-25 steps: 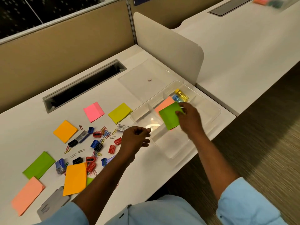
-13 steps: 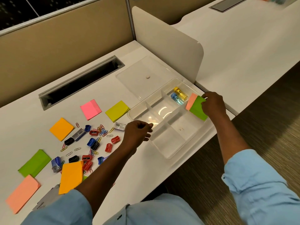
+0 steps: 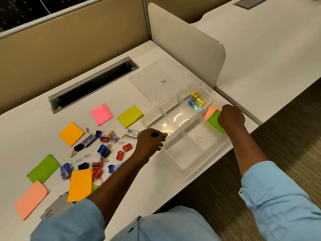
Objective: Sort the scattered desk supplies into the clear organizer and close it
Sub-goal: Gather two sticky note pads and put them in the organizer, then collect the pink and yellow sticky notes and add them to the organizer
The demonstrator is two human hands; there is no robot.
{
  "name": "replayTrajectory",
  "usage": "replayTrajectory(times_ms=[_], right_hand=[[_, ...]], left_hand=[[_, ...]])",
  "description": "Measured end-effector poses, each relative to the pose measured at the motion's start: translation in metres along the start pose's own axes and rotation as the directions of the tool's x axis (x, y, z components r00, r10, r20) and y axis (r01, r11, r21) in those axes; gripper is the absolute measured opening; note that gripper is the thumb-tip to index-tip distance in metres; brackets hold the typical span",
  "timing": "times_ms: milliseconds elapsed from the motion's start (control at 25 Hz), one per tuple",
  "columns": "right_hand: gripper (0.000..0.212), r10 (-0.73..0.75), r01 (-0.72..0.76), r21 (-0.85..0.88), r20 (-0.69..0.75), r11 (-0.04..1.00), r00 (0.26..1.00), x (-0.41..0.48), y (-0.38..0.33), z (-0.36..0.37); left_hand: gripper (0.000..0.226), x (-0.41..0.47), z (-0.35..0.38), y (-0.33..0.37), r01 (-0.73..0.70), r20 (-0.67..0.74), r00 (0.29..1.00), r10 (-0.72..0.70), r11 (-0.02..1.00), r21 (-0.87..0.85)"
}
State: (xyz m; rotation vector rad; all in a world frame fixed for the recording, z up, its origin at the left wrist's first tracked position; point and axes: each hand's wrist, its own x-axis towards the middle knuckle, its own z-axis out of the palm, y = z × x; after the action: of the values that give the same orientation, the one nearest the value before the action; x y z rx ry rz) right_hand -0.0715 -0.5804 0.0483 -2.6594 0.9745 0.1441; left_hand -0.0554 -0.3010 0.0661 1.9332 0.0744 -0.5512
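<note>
Sliding two sticky pads into the organizer's right-hand slot

The right hand point(image 3: 230, 116) pinches a green pad point(image 3: 215, 120) with a peach pad point(image 3: 210, 110) behind it, both standing on edge in the long compartment of the clear organizer point(image 3: 175, 158). The left hand point(image 3: 150, 140) is loosely curled at the near wall; whether it holds anything I cannot tell. Best to lower the pads flat before letting go, bracing the box so it does not slide. The lid point(image 3: 156, 75) lies open behind.
</note>
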Motion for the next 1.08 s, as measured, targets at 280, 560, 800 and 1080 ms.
replayTrajectory(times_ms=[280, 560, 800, 1080], right_hand=[[0.025, -0.031, 0.040, 0.035, -0.209, 0.999, 0.977, -0.017, -0.018, -0.002], [0.030, -0.312, 0.374, 0.194, -0.290, 0.907, 0.905, -0.046, -0.102, 0.013], [0.032, -0.559, 0.588, 0.188, -0.188, 0.787, 0.808, -0.070, -0.192, 0.038], [0.047, -0.578, 0.568, 0.104, 0.141, 0.816, 0.804, -0.064, -0.278, 0.073]], left_hand=[[0.013, 0.002, -0.003, -0.003, -0.033, -0.041, 0.999, 0.035, 0.999, 0.029], [0.018, 0.004, -0.025, -0.012, -0.015, -0.136, 0.990, 0.024, 0.998, 0.063], [0.017, 0.012, -0.071, -0.024, 0.065, -0.286, 0.957, -0.045, 0.996, 0.060], [0.024, 0.044, -0.140, -0.032, 0.098, -0.465, 0.884, -0.053, 0.993, 0.072]])
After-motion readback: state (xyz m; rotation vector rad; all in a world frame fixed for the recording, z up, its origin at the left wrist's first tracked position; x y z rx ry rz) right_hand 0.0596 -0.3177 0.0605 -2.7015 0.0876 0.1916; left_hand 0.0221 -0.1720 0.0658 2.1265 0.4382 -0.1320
